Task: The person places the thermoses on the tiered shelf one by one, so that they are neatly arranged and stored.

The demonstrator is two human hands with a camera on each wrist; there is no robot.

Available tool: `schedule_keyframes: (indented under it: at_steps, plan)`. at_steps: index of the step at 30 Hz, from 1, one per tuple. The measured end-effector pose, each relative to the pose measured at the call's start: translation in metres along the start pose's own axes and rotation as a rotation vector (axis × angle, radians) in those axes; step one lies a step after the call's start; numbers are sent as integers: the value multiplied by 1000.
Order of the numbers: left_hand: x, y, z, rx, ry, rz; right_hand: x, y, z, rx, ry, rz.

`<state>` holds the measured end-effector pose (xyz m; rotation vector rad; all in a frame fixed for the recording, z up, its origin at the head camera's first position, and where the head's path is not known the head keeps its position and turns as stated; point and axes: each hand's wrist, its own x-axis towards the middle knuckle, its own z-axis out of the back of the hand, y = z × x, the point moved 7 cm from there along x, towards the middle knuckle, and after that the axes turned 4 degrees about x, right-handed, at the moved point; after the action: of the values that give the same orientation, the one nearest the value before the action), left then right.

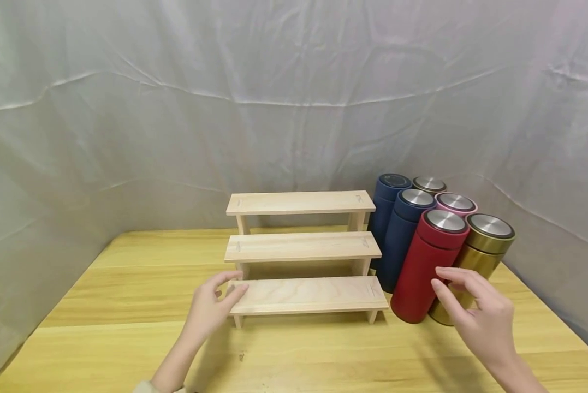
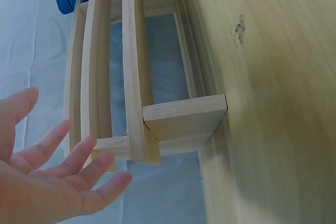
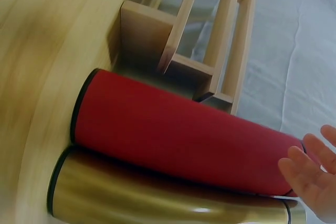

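Note:
A three-step wooden display rack (image 1: pixel 303 246) stands on the table, its steps bare. My left hand (image 1: pixel 214 305) is at the left end of the lowest step, its thumb and forefinger parted around the corner. In the left wrist view the fingers (image 2: pixel 79 157) are spread, with nothing in them. To the right of the rack stand several upright thermos bottles. My right hand (image 1: pixel 482 314) hovers before the red thermos (image 1: pixel 428 267) and the gold thermos (image 1: pixel 485 245), thumb and forefinger apart. The right wrist view has its fingers (image 3: pixel 307 166) beside the red thermos's upper end, holding nothing.
Behind the red thermos are two blue thermoses (image 1: pixel 404 234), a pink one (image 1: pixel 456 202) and another with a steel lid (image 1: pixel 428 184). A pale cloth (image 1: pixel 294 109) hangs behind the wooden table (image 1: pixel 126 305). A dark knot mark shows on the tabletop in front.

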<state>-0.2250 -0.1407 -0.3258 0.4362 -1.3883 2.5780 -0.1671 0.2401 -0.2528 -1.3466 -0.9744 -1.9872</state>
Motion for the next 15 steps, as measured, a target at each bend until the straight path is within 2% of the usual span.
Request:
schedule_keyframes:
  at_steps: [7,10,15]
  plan:
    - [1,13,2,-81,8,93,10,7,11,76,-76,-31]
    - [2,18,3,-131,14,126,7,-1,17,96,-95,-54]
    - [2,25,6,-181,8,171,5,-14,25,190,-131,-61]
